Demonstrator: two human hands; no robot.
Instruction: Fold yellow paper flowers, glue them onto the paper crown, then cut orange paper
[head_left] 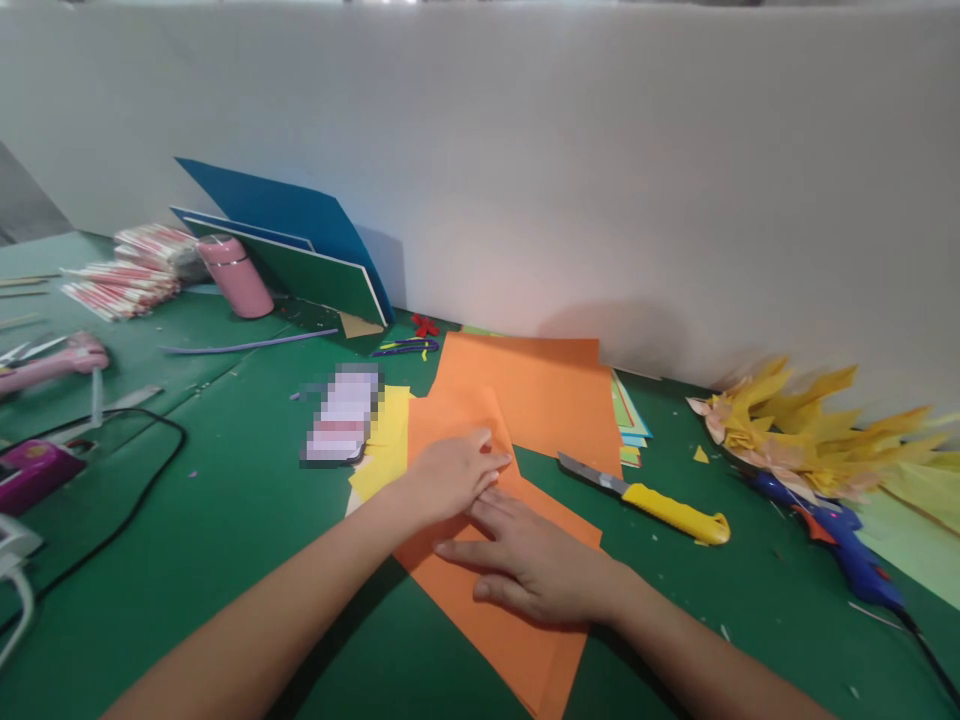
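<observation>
An orange paper sheet (517, 640) lies on the green table (225, 520) in front of me, partly folded over itself. My left hand (450, 475) presses down on the folded flap, fingers together and pointing right. My right hand (529, 560) lies flat on the sheet just below it, fingers stretched out to the left. Neither hand grips anything. More orange sheets (540, 385) lie behind, and yellow paper (386, 445) sticks out to the left.
A yellow-handled utility knife (649, 500) lies right of the sheet. A blue glue gun (847, 555) and yellow paper flowers (810, 430) sit at the right. At left are a pink bottle (234, 275), blue and green boards (300, 250), a black cable (127, 500) and pink tools (52, 362).
</observation>
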